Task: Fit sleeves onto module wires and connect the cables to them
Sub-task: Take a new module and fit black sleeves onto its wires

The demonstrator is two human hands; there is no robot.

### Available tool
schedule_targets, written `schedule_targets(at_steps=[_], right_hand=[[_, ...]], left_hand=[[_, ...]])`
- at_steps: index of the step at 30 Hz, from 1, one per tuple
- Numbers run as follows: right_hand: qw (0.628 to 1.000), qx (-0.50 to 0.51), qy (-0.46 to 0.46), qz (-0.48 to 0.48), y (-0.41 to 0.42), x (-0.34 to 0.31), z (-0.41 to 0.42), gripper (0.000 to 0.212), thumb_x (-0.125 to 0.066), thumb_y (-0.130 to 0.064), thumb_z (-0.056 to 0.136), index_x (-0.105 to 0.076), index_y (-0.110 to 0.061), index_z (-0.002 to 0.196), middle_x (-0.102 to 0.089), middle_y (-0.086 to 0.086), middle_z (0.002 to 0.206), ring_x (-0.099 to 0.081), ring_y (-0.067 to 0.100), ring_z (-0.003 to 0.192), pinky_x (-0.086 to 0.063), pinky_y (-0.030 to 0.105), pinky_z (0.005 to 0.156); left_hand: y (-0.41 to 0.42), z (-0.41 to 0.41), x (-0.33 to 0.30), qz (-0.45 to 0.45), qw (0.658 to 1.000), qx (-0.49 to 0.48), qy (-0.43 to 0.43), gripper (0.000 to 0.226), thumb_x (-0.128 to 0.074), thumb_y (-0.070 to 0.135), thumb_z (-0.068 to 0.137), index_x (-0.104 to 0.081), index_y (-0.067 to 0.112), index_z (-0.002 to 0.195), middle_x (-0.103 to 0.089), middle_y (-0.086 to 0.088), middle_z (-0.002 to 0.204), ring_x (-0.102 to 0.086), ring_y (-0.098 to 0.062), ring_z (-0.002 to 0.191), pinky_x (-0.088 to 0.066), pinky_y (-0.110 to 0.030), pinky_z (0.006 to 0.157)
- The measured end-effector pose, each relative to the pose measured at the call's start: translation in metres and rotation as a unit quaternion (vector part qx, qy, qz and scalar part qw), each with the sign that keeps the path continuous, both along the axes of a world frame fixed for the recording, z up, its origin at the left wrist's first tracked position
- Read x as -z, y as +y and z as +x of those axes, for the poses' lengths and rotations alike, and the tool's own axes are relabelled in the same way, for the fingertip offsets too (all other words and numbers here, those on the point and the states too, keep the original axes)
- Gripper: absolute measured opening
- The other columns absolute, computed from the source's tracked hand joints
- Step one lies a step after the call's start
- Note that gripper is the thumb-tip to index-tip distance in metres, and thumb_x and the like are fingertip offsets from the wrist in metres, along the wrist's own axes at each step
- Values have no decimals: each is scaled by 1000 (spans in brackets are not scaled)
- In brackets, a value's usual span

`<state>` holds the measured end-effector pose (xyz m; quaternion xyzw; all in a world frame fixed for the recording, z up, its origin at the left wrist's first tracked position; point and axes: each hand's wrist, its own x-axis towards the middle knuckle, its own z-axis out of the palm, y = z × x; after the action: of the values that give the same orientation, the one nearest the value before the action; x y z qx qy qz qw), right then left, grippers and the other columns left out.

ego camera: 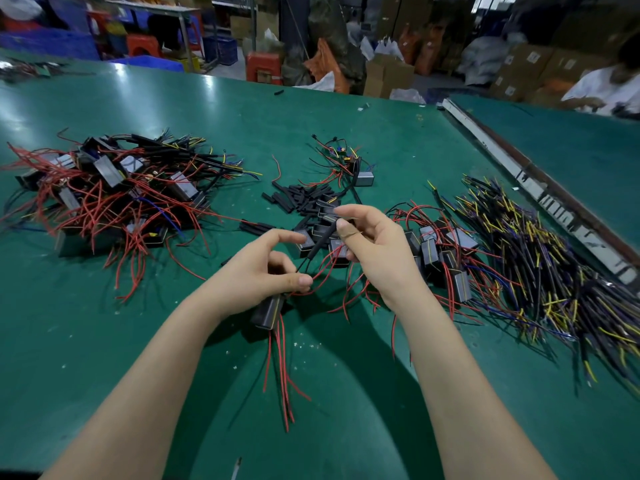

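Both hands work just above a green table [173,98], near its middle. The left hand [266,268] has its fingers curled, pinching thin red and black wires between thumb and fingers, and a small black module [268,311] hangs just below it with red wires [282,368] trailing toward the near edge. The right hand [370,244] pinches the top of a black sleeve [320,242] between thumb and forefinger; the sleeve slants down and left toward the left hand, with a thin wire coming out of its lower end. Just beyond the hands lies a loose heap of short black sleeves [298,199]. To the right, touching the right wrist's side of the scene, sits a cluster of black modules [440,251] with red wires, and farther right a long spread of dark cables [540,271] with yellow and blue ends. On the far left is a big tangled pile of modules with red wires and sleeved cables [114,192]. A small silver-grey module [363,178] with wires lies farther off, beyond the sleeves. At the far right another person in a white top [609,88] sits at a neighbouring table.
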<state>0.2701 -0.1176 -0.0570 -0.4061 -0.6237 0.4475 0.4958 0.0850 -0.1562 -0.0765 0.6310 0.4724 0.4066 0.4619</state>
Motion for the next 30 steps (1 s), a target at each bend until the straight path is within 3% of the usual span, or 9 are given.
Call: schedule_targets(at_steps=[2,7,11,16,20,22,26,28,30], right_hand=[[1000,8,-5,7,0,0,0,19,-58,-9,95,-61,-27,99,-59,-15,78,-50,-6,57,-42,12,58],[1000,13,-28,2,1,3,-3,17,-59,-14,95,-61,-29,103,-60,-8,84,-50,-7,60,-39,13,60],[999,15,-41,-5,1,4,-4,16,-61,-17,93,-61,-29,105,-64,-9,88,-57,-3,79,-44,18,77],[998,17,-55,-13,-1,4,-4,16,-60,-18,94,-60,-28,106,-65,-6,92,-59,2,84,-46,25,86],[999,4,-49,-19,-3,1,-5,14,-59,-18,95,-65,-30,96,-62,-23,67,-52,-9,62,-40,8,64],[999,-6,-34,-32,-4,-1,-6,13,-58,-17,95,-67,-27,94,-57,-25,56,-48,-7,50,-36,7,53],[998,-7,21,-53,-6,-6,-3,13,-63,-12,91,-69,-22,87,-61,-15,62,-48,-4,43,-34,7,43],[998,-1,38,-59,-7,-8,-4,13,-65,-11,89,-70,-20,83,-64,-5,70,-48,-4,43,-33,6,42],[997,17,59,-53,-7,-10,-3,18,-65,-7,87,-71,-20,76,-67,1,77,-49,-4,43,-35,6,43]], left_hand=[[1,1,1,18,1000,-15,10,53,-74,31,68,-48,33,113,-70,0,71,-66,-6,68,-47,-13,65],[5,12,8,68,994,-50,74,54,-77,22,76,-44,40,113,-62,8,67,-56,-3,61,-44,-26,71],[6,14,11,98,988,-75,91,59,-78,22,75,-41,41,117,-59,13,66,-51,3,56,-41,-23,67],[6,16,13,127,981,-111,92,61,-78,20,76,-40,35,122,-59,18,63,-50,6,54,-38,-12,61],[5,18,13,133,976,-113,128,42,-76,23,78,-54,27,113,-63,12,70,-52,11,60,-37,-7,62],[5,19,13,140,972,-119,147,28,-75,22,79,-59,24,102,-63,12,74,-53,14,62,-37,-4,63],[2,24,13,145,973,-109,143,9,-67,24,86,-64,22,95,-68,6,76,-58,1,68,-45,-18,72],[1,26,13,145,974,-105,136,3,-64,24,89,-62,26,87,-67,10,73,-56,2,65,-43,-18,66],[1,26,13,145,973,-117,139,14,-65,23,88,-58,26,77,-58,16,63,-50,7,55,-38,-15,57]])
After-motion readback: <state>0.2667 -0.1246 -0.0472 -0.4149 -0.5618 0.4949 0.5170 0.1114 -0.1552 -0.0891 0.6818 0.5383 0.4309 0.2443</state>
